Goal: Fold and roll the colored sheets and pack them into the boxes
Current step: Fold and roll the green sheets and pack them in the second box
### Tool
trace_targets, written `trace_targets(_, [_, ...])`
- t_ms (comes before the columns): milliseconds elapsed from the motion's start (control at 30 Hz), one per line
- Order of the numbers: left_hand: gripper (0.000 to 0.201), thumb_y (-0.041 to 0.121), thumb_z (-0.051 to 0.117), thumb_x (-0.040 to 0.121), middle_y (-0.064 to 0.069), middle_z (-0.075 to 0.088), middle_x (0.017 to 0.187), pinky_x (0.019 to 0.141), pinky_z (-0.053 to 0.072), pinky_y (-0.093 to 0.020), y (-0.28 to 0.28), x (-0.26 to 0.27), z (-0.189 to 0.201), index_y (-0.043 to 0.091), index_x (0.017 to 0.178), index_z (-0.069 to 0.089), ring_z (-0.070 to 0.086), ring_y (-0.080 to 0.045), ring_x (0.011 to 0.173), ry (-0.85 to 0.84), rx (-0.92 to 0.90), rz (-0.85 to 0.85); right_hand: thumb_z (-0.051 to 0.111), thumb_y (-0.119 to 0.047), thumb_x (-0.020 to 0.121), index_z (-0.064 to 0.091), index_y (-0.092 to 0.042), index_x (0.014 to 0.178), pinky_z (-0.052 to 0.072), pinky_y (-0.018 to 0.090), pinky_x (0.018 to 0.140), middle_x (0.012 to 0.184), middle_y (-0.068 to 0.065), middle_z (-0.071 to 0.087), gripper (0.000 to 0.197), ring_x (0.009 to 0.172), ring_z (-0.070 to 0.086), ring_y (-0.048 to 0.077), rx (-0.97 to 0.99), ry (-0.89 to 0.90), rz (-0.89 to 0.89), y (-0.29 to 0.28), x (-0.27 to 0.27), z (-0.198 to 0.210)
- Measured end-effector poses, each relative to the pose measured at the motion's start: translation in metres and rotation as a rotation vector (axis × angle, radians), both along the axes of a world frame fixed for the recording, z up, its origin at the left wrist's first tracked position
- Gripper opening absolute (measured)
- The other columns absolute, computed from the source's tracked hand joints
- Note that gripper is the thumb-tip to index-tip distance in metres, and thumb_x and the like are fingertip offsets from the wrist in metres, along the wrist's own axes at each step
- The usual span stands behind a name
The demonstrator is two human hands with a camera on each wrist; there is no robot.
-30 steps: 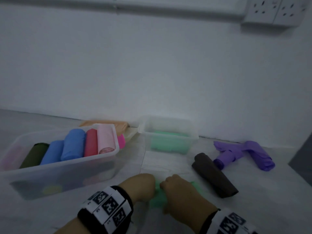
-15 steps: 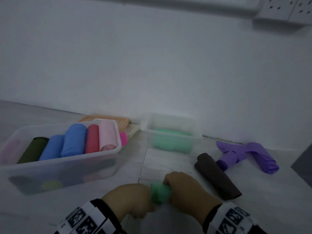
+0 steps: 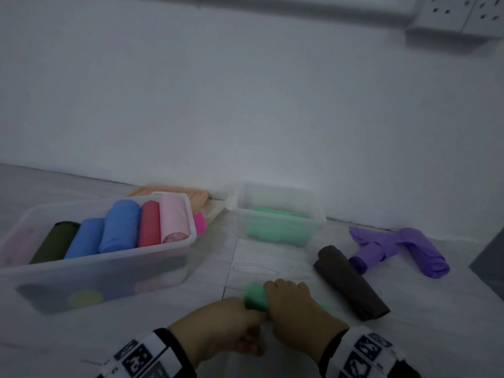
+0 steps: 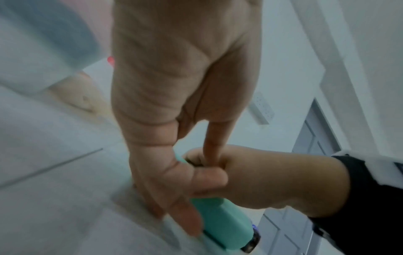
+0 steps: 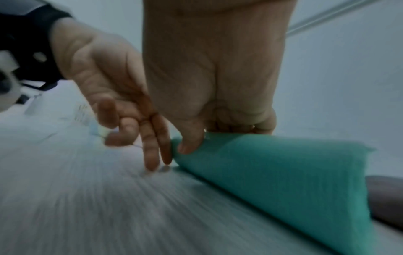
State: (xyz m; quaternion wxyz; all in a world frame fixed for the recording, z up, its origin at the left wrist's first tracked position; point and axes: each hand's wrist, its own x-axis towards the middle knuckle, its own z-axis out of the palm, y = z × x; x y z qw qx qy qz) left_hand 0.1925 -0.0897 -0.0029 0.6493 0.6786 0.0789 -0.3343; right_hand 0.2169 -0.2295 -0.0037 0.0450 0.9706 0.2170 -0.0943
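Observation:
A green sheet, rolled into a short tube (image 3: pixel 255 296), lies on the pale floor in front of me. My right hand (image 3: pixel 293 302) sits on top of it, thumb and fingers curled round the roll (image 5: pixel 283 172). My left hand (image 3: pixel 229 321) is at the roll's left end, with straight fingers (image 5: pixel 152 151) touching that end and the floor. From the left wrist, my left hand (image 4: pixel 174 207) points down beside the green roll (image 4: pixel 222 222), and my right hand (image 4: pixel 261 177) grips it. Two clear boxes stand beyond.
A large clear box (image 3: pixel 109 257) at the left holds several coloured rolls. A small clear box (image 3: pixel 275 219) by the wall holds green rolls. A brown roll (image 3: pixel 349 282) and two purple rolls (image 3: pixel 425 252) lie at the right. A folded orange sheet (image 3: pixel 191 195) lies behind the large box.
The green sheet, loose under both hands a second ago, is now a tight tube. My right hand has come on top of it, and my left hand has dropped back to its left end.

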Motion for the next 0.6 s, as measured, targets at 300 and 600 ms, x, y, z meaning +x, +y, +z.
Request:
trace_targets(300, [0.022, 0.004, 0.058, 0.090, -0.026, 0.066, 0.087, 0.064, 0.056, -0.039, 0.002, 0.004, 0.003, -0.012, 0.104, 0.059, 0.063, -0.031, 0.063, 0.049, -0.420, 0.435, 0.058, -0.027, 0.088, 0.046, -0.016, 0.121, 0.040, 0.029, 0.093, 0.121, 0.006, 0.051, 0.036, 0.109, 0.051, 0.020, 0.497, 0.152, -0.045, -0.004, 0.000, 0.011])
trace_targets(600, [0.024, -0.006, 0.058, 0.084, -0.018, 0.069, 0.104, 0.075, 0.058, -0.041, 0.003, 0.014, 0.014, 0.004, 0.106, 0.061, 0.068, -0.030, 0.096, -0.152, -0.358, 0.296, 0.069, -0.020, 0.085, 0.052, -0.023, 0.115, 0.039, 0.033, 0.107, 0.132, -0.012, 0.048, 0.035, 0.122, 0.045, 0.002, 1.006, 0.248, -0.205, -0.025, 0.001, 0.018])
